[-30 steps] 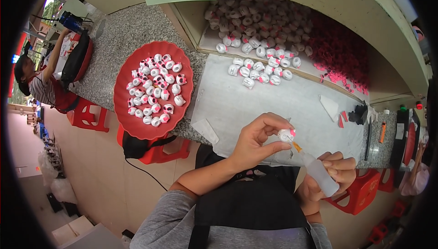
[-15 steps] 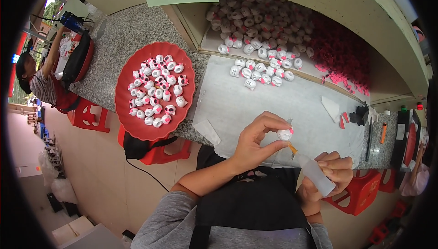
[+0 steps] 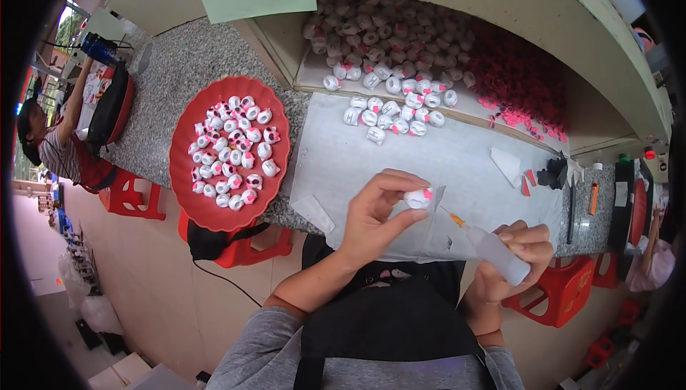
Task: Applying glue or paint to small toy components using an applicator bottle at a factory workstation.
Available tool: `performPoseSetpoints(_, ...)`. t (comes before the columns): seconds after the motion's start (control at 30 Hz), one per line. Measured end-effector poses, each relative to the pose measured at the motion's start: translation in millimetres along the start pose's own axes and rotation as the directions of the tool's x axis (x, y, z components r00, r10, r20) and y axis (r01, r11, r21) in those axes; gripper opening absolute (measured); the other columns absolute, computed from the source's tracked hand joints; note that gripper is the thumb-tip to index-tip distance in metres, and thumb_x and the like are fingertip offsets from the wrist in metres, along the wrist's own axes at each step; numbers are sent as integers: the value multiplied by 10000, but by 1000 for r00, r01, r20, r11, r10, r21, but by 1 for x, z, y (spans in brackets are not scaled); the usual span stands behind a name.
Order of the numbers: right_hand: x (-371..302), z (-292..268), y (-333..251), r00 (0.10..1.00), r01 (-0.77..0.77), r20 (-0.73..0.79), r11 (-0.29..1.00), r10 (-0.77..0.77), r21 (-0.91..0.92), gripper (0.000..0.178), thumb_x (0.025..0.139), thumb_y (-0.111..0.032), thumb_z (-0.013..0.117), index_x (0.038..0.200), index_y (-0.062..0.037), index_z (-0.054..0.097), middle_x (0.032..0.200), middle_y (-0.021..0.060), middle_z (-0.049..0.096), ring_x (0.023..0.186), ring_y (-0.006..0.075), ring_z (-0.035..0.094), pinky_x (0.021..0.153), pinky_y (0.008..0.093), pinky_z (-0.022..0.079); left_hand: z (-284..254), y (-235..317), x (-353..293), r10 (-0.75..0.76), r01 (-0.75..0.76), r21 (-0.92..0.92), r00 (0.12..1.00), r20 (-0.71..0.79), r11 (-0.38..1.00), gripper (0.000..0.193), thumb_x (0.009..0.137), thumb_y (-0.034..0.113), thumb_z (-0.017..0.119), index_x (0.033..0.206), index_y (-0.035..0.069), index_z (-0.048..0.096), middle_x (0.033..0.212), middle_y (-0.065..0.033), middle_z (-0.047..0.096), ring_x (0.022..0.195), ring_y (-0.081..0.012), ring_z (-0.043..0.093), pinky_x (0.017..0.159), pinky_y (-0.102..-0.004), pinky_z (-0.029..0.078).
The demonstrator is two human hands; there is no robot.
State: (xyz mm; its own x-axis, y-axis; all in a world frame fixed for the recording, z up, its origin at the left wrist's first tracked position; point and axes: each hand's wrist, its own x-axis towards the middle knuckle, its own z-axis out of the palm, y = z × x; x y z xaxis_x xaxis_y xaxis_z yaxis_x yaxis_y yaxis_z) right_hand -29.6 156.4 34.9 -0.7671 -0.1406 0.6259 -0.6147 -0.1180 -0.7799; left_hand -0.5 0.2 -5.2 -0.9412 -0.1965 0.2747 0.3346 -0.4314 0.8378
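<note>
Speckled grey counter [image 3: 193,54] under a pale sheet [image 3: 343,154], and just above its near edge, the action: a whitish squeeze bottle [image 3: 500,256] lies on the slant, long axis running from lower right to upper left, base toward the person, amber nozzle [image 3: 457,220] and thin tip aimed up and left. Facing that tip, near it but apart, sits a white bead [image 3: 416,199], its pink patch turned right, toward the bottle side. Fingers cover part of the bottle's body and the bead's left edge. And the hands? Left hand [image 3: 371,215] pinches the bead between thumb and forefinger; right hand [image 3: 530,247] is clamped around the bottle, fingers curled over its upper side.

Out to the left, a red scalloped tray [image 3: 187,129] carries a crowd of white-and-pink beads [image 3: 236,156]. Over on the right, an orange stick [image 3: 594,198] lies on the counter. Farther up the sheet, a loose cluster of beads [image 3: 390,108]; beyond, a big heap of beads [image 3: 386,29] fills the shelf beside a drift of small pink pieces [image 3: 514,68]. Away at far left, a co-worker [image 3: 61,151] reaches an arm up.
</note>
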Motion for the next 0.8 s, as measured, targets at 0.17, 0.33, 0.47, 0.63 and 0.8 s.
performPoseSetpoints(0.17,34,-18,29,968,-250,-10,968,250,15,263,618,-26,561,779,-44,353,758,73,392,559,125,430,433,217,400,-27,13,7,-1,-1,-4,929,-371,1000,325,638,-35,577,922,26,430,913,-116,499,769,-162,509,706,-279,418)
performPoseSetpoints(0.33,70,-42,82,812,-569,110,820,573,-71,220,657,-18,523,812,-42,369,776,61,420,591,116,467,431,214,409,-39,19,7,48,-73,-56,934,-354,996,350,634,-111,546,940,8,425,944,-113,491,843,-141,495,737,-244,415)
performPoseSetpoints(0.47,82,-48,114,823,-508,78,791,562,-340,163,681,-32,519,795,-45,403,702,49,490,632,116,495,463,228,409,-36,20,9,19,-32,-28,932,-363,999,346,638,-65,570,942,14,427,928,-107,497,806,-140,501,718,-253,419)
performPoseSetpoints(0.63,90,-28,124,897,-136,111,506,427,-852,219,656,-83,570,802,-33,414,699,115,545,682,246,535,619,327,392,-32,18,7,-6,-1,-19,929,-370,1000,343,639,-40,582,941,17,429,915,-104,502,788,-140,508,702,-257,424)
performPoseSetpoints(0.8,93,-28,124,872,-167,122,523,474,-836,235,654,-97,569,859,-40,469,739,145,544,717,282,527,626,331,391,-27,14,5,-29,18,-38,945,-326,999,350,631,-85,563,937,12,426,922,-108,499,809,-141,507,711,-254,431)
